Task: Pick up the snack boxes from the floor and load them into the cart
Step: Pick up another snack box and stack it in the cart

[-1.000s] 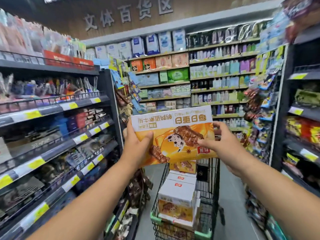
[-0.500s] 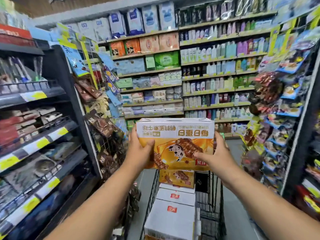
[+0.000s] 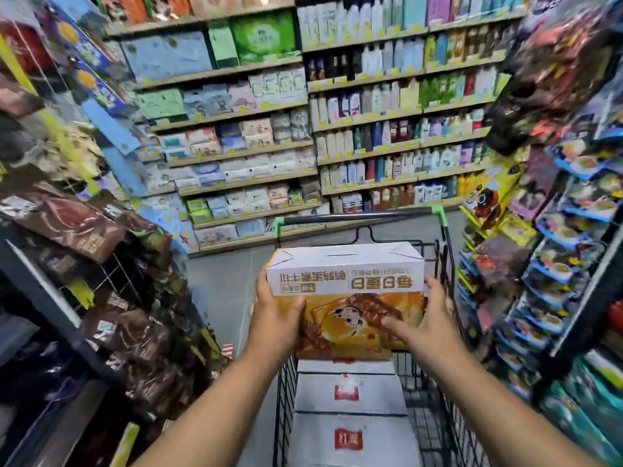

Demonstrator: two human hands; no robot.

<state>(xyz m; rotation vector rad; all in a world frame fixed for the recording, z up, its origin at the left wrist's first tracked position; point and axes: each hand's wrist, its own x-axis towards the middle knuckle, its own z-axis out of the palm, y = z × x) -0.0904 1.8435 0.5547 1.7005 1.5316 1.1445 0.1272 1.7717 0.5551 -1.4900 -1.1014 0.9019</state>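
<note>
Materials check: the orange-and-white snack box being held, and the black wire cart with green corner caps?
The orange-and-white snack box: printed paperboard, apparently, with a slight sheen; folded flaps and crisp creases show on its white top. The black wire cart: probably coated metal wire, going by the thin rigid grid. Its green corner caps: likely moulded plastic, smooth and uniformly coloured.

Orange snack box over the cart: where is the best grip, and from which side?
Grip its two short ends, coming in from the left and right. The orange snack box is wide with flat ends, so the left hand and right hand clamp it between them, thumbs on the near face, leaving the underside free to set on the white boxes in the cart.
</note>
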